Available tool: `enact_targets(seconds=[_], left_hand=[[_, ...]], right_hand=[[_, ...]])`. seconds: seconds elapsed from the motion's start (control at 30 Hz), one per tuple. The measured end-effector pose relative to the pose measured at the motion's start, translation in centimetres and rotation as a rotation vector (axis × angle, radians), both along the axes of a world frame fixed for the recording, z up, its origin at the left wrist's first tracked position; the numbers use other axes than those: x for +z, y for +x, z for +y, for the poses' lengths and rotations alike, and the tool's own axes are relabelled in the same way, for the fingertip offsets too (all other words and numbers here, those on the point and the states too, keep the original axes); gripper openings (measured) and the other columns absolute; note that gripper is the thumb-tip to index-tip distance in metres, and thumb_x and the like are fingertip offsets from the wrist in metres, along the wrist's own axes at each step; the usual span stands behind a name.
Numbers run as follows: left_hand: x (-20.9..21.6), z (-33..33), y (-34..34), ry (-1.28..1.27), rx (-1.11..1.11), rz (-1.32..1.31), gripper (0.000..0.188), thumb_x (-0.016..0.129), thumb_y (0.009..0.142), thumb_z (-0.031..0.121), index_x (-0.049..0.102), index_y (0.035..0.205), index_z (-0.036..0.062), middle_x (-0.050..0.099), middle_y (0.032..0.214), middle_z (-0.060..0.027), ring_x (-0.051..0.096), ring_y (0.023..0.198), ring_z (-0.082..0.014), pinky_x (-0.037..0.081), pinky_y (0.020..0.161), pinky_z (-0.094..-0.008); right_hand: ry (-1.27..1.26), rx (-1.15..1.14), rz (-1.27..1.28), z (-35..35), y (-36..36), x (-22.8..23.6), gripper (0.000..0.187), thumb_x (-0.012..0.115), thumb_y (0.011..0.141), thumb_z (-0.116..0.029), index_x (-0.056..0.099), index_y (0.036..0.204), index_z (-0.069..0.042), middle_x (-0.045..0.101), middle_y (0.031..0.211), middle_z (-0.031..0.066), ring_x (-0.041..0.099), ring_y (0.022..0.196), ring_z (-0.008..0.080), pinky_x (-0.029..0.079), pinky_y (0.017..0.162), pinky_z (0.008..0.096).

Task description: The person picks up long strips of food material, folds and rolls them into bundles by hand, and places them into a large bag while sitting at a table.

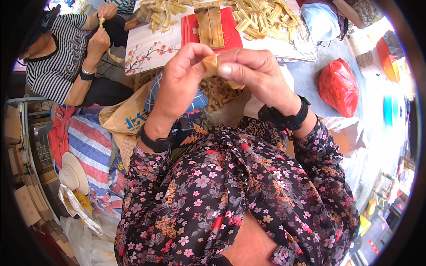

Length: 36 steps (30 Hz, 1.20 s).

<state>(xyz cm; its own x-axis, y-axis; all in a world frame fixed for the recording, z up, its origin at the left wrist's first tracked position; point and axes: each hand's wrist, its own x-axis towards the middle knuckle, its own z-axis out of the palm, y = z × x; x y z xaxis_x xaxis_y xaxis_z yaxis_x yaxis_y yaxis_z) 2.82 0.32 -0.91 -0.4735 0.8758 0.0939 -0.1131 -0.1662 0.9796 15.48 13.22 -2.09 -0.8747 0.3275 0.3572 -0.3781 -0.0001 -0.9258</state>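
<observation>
Both my hands are raised in front of my chest, close to the table's near edge. Between them is a small folded piece of a yellowish-tan, dried-looking strip. My left hand pinches it between thumb and fingers. From the other side, my right hand grips it with thumb and curled forefinger; part of the strip shows below those fingers. Just beyond stands a wooden block with a lengthwise slit, resting on a red cloth. Similar strips lie in a left pile and a right pile.
The white, flower-printed table is ahead. At the left, a person in a striped shirt handles a similar strip. More strips fill a sack below my hands. A red plastic bag sits on the floor at right; a striped woven bag lies left.
</observation>
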Motion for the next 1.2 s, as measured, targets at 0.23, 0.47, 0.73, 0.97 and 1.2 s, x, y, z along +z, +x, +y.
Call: enact_targets(seconds=[0.23,0.47,0.73,0.97,1.2], left_hand=[[-0.8,-0.2,1.9,-0.020,0.320,0.479,0.013,0.056,0.092,0.006,0.062,0.101,-0.0010,0.066,0.084,-0.0027,0.058,0.073,-0.0066,0.047,0.067,-0.0204],[-1.7,0.6,1.0,0.009,0.274,0.403,0.009,0.062,0.086,0.002,0.065,0.094,-0.0012,0.064,0.078,-0.0010,0.057,0.070,-0.0058,0.047,0.066,-0.0206],[-1.2,-0.4,-1.6,-0.139,0.352,0.917,0.019,0.066,0.080,0.002,0.063,0.098,-0.0008,0.065,0.089,-0.0082,0.062,0.077,-0.0170,0.049,0.069,-0.0264],[-1.3,0.0,0.5,-0.325,0.157,1.277,0.033,0.058,0.079,-0.001,0.055,0.110,0.0068,0.058,0.093,-0.0137,0.061,0.081,-0.0333,0.050,0.067,-0.0414],[-2.6,0.6,-2.7,-0.172,0.167,1.463,0.024,0.058,0.079,0.003,0.055,0.102,0.0085,0.049,0.080,-0.0090,0.060,0.069,-0.0288,0.049,0.059,-0.0390]], right_hand=[[-0.235,0.071,-0.140,0.2,-0.4,0.3,0.012,0.056,0.094,-0.018,0.057,0.095,-0.006,0.050,0.064,-0.0045,0.040,0.054,0.0017,0.029,0.046,0.0166],[-0.527,0.051,-0.252,1.1,-1.0,-1.5,0.020,0.046,0.097,-0.031,0.050,0.092,-0.012,0.042,0.060,-0.0058,0.033,0.049,0.0032,0.022,0.044,0.0188],[-0.532,-0.005,-0.307,2.3,-1.2,-2.9,0.022,0.044,0.097,-0.032,0.052,0.089,-0.013,0.044,0.062,-0.0054,0.034,0.053,0.0031,0.022,0.046,0.0184],[-0.190,0.072,-0.367,0.0,-1.9,-4.1,0.013,0.055,0.094,-0.020,0.050,0.088,-0.009,0.053,0.066,-0.0030,0.046,0.054,0.0030,0.036,0.047,0.0166],[-0.139,0.087,-0.391,0.0,-1.7,-3.4,0.028,0.055,0.094,-0.024,0.056,0.076,-0.002,0.047,0.060,-0.0037,0.039,0.055,0.0041,0.034,0.048,0.0230]])
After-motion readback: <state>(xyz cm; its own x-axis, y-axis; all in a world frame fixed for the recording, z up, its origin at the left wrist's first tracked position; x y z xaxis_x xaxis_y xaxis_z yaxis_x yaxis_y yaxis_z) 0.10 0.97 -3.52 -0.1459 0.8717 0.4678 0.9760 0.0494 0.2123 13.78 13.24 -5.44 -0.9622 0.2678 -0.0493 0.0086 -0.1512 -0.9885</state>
